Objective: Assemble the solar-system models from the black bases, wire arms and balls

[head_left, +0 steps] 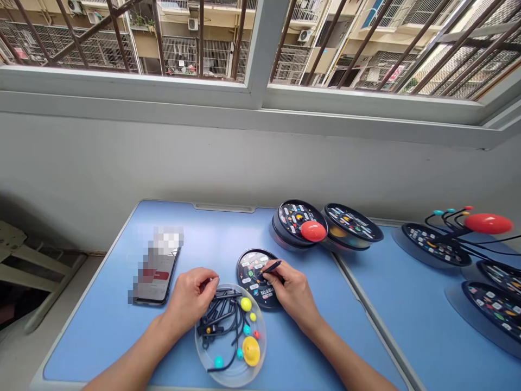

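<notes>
Near the middle of the desk, my right hand (pixel 293 296) pinches a short black rod (pixel 273 266). The rod is over a round black base (pixel 249 264) printed with small pictures and labels; whether it touches the base is hidden. My left hand (pixel 190 296) is closed in a pinch at the upper left rim of a clear round tub (pixel 228 377). What those fingers hold, if anything, is hidden. Inside the tub lie black curved tubes and rods (pixel 222 312), a yellow ringed ball (pixel 251 351), and several small balls, such as a yellow one (pixel 246 304) and a turquoise one (pixel 218 362).
A smartphone (pixel 157 277) lies on the blue desk (pixel 114 326) at left. Behind the base stand two round black-topped tubs (pixel 299 214) (pixel 354 222), one bearing a red balloon-shaped piece (pixel 313 231). On the right-hand desk is an assembled model (pixel 431 244) with another red piece (pixel 488 223).
</notes>
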Available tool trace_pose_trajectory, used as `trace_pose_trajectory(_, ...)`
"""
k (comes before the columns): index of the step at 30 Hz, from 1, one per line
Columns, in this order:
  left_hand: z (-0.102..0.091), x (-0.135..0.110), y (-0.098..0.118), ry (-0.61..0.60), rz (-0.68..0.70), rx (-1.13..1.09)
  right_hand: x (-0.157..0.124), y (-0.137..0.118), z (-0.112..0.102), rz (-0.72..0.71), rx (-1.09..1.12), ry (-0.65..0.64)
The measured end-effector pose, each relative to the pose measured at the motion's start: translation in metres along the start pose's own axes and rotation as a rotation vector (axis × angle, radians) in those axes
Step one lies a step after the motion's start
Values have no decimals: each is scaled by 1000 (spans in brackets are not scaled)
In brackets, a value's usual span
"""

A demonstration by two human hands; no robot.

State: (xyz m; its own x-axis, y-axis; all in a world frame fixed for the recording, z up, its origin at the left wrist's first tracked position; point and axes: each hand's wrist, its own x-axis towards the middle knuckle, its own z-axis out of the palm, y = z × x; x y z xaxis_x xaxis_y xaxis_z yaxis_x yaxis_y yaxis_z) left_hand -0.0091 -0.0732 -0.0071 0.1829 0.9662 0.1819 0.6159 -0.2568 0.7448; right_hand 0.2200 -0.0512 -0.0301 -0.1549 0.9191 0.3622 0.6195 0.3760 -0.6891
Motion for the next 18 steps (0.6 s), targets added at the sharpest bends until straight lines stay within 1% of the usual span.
trace_pose_trajectory(5, 0, 0, 0, -6, -8, -1, 1, 1, 1, 11, -12, -16)
trace_pose_trajectory(14, 0, 0, -1, -29, -63, -34, -1, 1, -2, 16, -6, -64)
trace_pose_trajectory(16, -2, 0, -1, -37, -92, -43, -1, -1, -2, 43, 11, -52)
trace_pose_trajectory(18, -6, 2, 2, -56, -152, -63, -2, -3, -3, 75, 43, -23)
